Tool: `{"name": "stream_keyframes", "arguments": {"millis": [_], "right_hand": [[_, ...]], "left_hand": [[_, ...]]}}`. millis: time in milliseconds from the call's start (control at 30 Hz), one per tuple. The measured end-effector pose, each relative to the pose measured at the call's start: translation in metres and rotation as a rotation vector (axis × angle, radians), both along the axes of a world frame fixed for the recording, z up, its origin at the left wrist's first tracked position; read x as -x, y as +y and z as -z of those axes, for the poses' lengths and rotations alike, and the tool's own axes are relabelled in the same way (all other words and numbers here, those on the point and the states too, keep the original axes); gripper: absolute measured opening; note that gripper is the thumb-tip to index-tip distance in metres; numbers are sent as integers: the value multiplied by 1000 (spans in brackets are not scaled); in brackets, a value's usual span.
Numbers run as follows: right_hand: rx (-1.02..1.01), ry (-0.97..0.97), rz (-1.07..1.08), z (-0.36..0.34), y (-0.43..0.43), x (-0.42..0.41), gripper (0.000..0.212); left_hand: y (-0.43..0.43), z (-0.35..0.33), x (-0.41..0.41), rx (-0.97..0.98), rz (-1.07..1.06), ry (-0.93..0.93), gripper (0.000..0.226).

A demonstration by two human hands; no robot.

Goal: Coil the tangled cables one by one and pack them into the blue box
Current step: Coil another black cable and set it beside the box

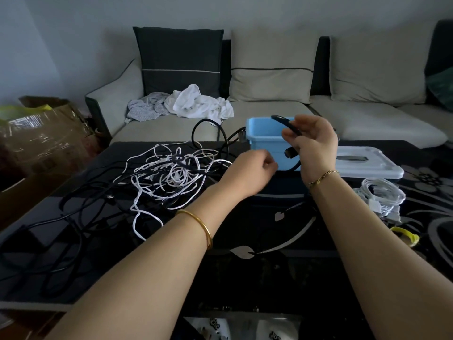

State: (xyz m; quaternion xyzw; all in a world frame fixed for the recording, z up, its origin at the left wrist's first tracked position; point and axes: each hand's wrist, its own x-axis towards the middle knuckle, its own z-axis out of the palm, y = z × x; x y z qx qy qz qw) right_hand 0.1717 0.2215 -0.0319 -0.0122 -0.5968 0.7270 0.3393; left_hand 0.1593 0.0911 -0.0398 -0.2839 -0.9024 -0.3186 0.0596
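Pinching black cable (285,122) loop in my right hand (312,146), raised at near side of blue box (259,136). My left hand (255,169) curled by trailing end; grip unclear. Coiling first loops, I judge; next, feed slack free of tangle (171,175) at left.

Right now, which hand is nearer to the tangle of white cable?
Left. The left hand sits just right of the white cable tangle; the right hand is farther right, raised before the blue box, holding a black cable.

Tangled cables (169,177) left of the box (256,128), lid (382,165) right, sofa (269,109) behind the table (269,229).
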Motion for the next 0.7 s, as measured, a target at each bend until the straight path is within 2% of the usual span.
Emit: {"name": "stream_keyframes", "arguments": {"millis": [67,133,200,233,333,367,467,500,600,667,700], "right_hand": [[64,17,-47,-3,2,-1,44],[106,40,-81,-8,3,-2,48],[121,56,-126,-12,3,-3,49],[127,54,-151,-13,2,-4,49],[142,25,-229,-12,1,-3,49],[156,12,-262,-11,0,-3,49],[245,-14,-382,-12,-3,-3,49],[272,-19,-422,-12,-4,-3,48],[335,-40,-486,-13,-5,-3,45],[412,-61,-438,-12,-3,-1,48],[460,-74,-385,-10,0,0,49]], "left_hand": [[0,-4,4,-211,-78,-154,21],[-1,-11,4,-512,-152,-383,17],[-3,-17,3,-762,-195,-579,34],[-5,-19,4,-836,-208,-616,46],[-12,-20,12,-910,-226,-538,64],[-13,-21,13,-930,-200,-518,60],[-10,-22,12,-931,-112,-527,16],[-8,-21,11,-918,-98,-540,12],[-5,-18,15,-937,-90,-594,13],[-7,-20,14,-993,-80,-612,12],[-9,-20,13,-1007,-65,-610,19]]}}
